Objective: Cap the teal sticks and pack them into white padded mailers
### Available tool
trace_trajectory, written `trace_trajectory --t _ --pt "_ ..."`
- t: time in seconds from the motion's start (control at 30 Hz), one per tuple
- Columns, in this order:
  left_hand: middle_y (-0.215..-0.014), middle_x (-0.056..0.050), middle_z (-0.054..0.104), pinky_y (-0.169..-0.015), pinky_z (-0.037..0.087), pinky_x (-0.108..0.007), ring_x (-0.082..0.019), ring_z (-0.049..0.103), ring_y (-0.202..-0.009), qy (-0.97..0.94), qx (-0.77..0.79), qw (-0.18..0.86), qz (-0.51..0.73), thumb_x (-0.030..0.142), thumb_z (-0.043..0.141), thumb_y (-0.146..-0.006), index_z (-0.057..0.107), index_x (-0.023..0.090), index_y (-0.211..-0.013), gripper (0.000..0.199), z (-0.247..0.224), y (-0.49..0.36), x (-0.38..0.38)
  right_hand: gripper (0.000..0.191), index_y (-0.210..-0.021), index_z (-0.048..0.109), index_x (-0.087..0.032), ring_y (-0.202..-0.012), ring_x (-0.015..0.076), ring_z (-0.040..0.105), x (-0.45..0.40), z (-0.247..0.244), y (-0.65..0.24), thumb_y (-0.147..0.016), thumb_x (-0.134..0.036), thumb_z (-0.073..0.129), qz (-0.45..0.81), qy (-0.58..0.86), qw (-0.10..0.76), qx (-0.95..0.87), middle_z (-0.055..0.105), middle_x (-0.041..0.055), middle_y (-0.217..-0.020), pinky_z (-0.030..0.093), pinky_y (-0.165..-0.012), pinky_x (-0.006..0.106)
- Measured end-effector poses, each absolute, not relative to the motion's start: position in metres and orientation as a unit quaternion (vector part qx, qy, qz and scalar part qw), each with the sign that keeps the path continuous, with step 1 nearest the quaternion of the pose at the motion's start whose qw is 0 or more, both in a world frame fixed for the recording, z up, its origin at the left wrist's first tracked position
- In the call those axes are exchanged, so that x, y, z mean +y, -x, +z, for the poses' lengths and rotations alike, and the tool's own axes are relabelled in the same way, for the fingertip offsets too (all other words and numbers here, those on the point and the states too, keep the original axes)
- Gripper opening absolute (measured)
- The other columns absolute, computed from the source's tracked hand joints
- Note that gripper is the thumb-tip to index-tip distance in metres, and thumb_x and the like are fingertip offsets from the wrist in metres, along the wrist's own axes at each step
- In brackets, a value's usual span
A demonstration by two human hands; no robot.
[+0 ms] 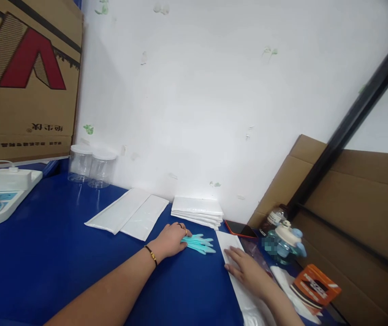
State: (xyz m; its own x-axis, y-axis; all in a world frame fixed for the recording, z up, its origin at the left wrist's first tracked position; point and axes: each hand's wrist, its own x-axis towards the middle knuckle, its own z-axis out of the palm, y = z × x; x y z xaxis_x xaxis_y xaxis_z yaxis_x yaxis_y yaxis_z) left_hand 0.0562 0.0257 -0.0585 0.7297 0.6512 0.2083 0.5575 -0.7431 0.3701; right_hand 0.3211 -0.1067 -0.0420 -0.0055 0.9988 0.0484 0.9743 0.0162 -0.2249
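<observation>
Currently, the left hand (172, 239) grasps the teal gloves (201, 245), thumb and fingers closed over one end; the glove fingers fan out rightward on the blue table (61, 253). Gloves sit in front of the packet stack (197, 207) and left of the long white packet (246, 298). The right hand (248, 268) is over that long packet, fingers loosely spread, gripping nothing; from this steep angle I cannot tell whether its fingertips press down or only graze the surface. Handling notes: grip the gloves at the gathered end with light, even pressure, as thin material would probably bunch if squeezed. Keep the layers together and the loose fingers aligned. For the packet, a flat palm should steady it better than fingertips alone; take it by an edge to avoid creasing. Mind the phone (241, 228), just beyond the packet's far end.
</observation>
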Motion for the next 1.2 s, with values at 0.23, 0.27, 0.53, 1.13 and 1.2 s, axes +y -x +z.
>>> trace_trajectory --t 0.23,0.27,0.53,1.13,1.2 --pt "-0.105 -0.003 0.057 -0.084 0.040 -0.032 -0.023 0.053 -0.100 -0.909 0.339 0.145 0.194 0.032 0.059 -0.071 0.056 0.027 -0.107 0.036 -0.055 -0.053 0.026 0.020 -0.078 0.065 -0.021 -0.068 0.0152 0.056 -0.050 -0.010 -0.280 -0.058 -0.016 0.067 0.073 0.608 0.037 -0.789 0.062 0.0004 -0.080 0.037 -0.058 0.021" --pt "-0.105 -0.003 0.057 -0.083 0.040 -0.031 -0.022 0.053 -0.100 -0.909 0.341 0.146 0.192 0.032 0.059 -0.071 0.057 0.027 -0.105 0.034 -0.054 -0.052 0.026 0.018 -0.074 0.064 -0.020 -0.065 0.0143 0.054 -0.043 -0.012 -0.276 -0.057 -0.013 0.065 0.076 0.604 0.031 -0.793 0.062 -0.0005 -0.075 0.035 -0.055 0.021" --pt "-0.106 -0.003 0.058 -0.084 0.038 -0.031 -0.022 0.051 -0.103 -0.901 0.358 0.134 0.204 0.031 0.055 -0.077 0.059 0.026 -0.104 0.028 -0.059 -0.056 0.035 0.011 -0.076 0.059 -0.018 -0.072 0.0145 0.053 -0.029 -0.036 -0.272 -0.071 -0.012 0.052 0.034 0.610 0.152 -0.777 0.060 0.0020 -0.079 0.035 -0.064 0.021" --pt "-0.078 0.000 0.067 -0.061 0.035 -0.022 -0.014 0.057 -0.071 -0.926 0.306 0.153 0.159 0.028 0.051 -0.077 0.065 0.022 -0.080 0.016 -0.036 -0.052 0.025 0.013 -0.073 0.062 -0.015 -0.057 0.0106 0.048 -0.038 -0.041 -0.289 -0.074 -0.028 0.059 0.308 0.534 0.237 -0.751 0.056 -0.0010 -0.063 0.037 -0.053 0.020" --pt "-0.076 0.001 0.066 -0.058 0.035 -0.021 -0.013 0.056 -0.069 -0.924 0.299 0.181 0.156 0.028 0.053 -0.074 0.065 0.022 -0.080 0.015 -0.036 -0.054 0.022 0.014 -0.073 0.063 -0.015 -0.056 0.0099 0.047 -0.036 -0.042 -0.285 -0.074 -0.029 0.060 0.336 0.522 0.245 -0.745 0.056 -0.0013 -0.062 0.036 -0.052 0.020"
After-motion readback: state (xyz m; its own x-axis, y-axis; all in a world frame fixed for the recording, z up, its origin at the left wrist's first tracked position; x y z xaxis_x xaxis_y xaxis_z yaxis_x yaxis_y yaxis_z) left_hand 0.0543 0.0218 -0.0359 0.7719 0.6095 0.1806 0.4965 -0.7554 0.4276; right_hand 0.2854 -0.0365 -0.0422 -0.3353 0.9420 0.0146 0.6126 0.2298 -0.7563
